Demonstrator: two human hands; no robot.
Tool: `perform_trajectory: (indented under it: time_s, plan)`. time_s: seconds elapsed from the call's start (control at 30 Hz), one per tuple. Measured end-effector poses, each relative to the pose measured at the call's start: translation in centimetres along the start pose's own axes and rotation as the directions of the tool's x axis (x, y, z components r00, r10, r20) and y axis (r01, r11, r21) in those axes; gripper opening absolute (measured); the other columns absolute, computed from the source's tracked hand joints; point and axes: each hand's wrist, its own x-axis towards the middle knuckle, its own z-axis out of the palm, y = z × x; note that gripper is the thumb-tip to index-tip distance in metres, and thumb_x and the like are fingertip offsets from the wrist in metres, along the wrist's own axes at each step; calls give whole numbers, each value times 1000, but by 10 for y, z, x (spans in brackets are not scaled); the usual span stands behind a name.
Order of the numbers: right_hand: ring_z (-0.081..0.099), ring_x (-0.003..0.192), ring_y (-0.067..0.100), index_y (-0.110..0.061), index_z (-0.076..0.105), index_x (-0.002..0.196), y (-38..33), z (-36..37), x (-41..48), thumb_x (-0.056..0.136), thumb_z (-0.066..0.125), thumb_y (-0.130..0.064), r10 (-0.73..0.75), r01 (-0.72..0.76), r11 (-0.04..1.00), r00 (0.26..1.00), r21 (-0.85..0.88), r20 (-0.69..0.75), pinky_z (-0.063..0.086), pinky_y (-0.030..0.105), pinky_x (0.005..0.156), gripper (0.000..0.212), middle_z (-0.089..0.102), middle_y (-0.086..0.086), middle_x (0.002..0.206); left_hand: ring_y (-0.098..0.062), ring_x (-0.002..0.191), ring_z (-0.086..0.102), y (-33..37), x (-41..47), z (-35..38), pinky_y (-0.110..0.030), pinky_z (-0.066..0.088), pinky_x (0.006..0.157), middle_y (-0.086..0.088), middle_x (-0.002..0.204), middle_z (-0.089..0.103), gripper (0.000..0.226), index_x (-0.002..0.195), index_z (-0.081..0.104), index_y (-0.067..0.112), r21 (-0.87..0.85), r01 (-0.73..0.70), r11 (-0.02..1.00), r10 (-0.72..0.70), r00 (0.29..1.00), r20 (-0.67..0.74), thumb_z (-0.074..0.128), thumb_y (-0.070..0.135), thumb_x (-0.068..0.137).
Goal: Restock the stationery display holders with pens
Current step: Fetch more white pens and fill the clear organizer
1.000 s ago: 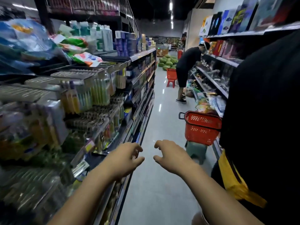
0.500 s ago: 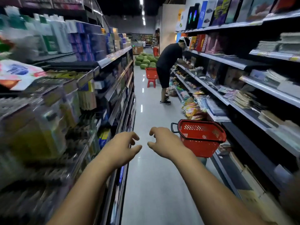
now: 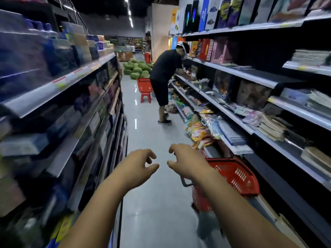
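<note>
Shelving of grey metal (image 3: 53,86) packed with blurred goods runs along your left, and beside it your left hand (image 3: 138,167) is held out over the pale glossy floor (image 3: 152,136), palm down, fingers loosely curled and gripping nothing. Your right hand (image 3: 186,163) hovers just beside it in the same empty pose, in front of a red perforated plastic basket (image 3: 238,176) by the right-hand grey shelves (image 3: 250,76) of books and packets. Among those goods the pens and display holders cannot be picked out.
</note>
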Motion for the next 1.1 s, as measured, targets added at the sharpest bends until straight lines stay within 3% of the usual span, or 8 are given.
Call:
perform_trajectory:
  time_s: [0.1, 0.5, 0.7, 0.93, 1.1]
  plan:
    - [57, 116, 24, -23, 51, 135, 29, -13, 87, 97, 58, -39, -1, 1, 1000, 1000, -5, -4, 47, 36, 83, 42, 57, 1, 130, -1, 90, 65, -6, 92, -8, -38, 60, 84, 18, 112, 63, 30, 120, 61, 40, -23, 0, 1000, 0, 1000, 0, 63, 54, 94]
    - [58, 118, 24, -26, 51, 135, 103, -54, 424, 96, 60, -41, 25, -27, 996, 999, -85, -32, 51, 44, 96, 43, 56, 0, 135, -9, 102, 61, -53, 437, -56, -40, 56, 91, 14, 112, 63, 33, 124, 62, 35, 36, -112, 993, 112, 994, 4, 64, 51, 95]
    - [58, 119, 24, -25, 54, 130, 145, -48, 577, 94, 61, -40, 141, -148, 986, 986, -76, -92, 48, 36, 85, 40, 58, -2, 131, -8, 101, 60, -94, 621, -58, -36, 54, 91, 14, 115, 62, 32, 125, 61, 34, 86, -231, 969, 222, 970, 99, 61, 50, 97]
    - [61, 112, 27, -27, 56, 123, 214, -85, 701, 90, 62, -37, 380, -385, 923, 907, 6, -182, 55, 43, 87, 35, 61, 0, 125, -12, 97, 60, -73, 816, -65, -37, 55, 86, 11, 113, 63, 32, 125, 62, 31, 115, -478, 871, 443, 864, 238, 62, 47, 97]
    - [60, 110, 27, -27, 56, 123, 280, -104, 773, 94, 59, -39, 474, -496, 868, 849, -40, -233, 54, 41, 85, 31, 58, -2, 122, -16, 98, 62, -31, 949, -44, -38, 54, 87, 6, 115, 64, 31, 126, 61, 29, 94, -627, 774, 577, 758, 305, 60, 45, 99]
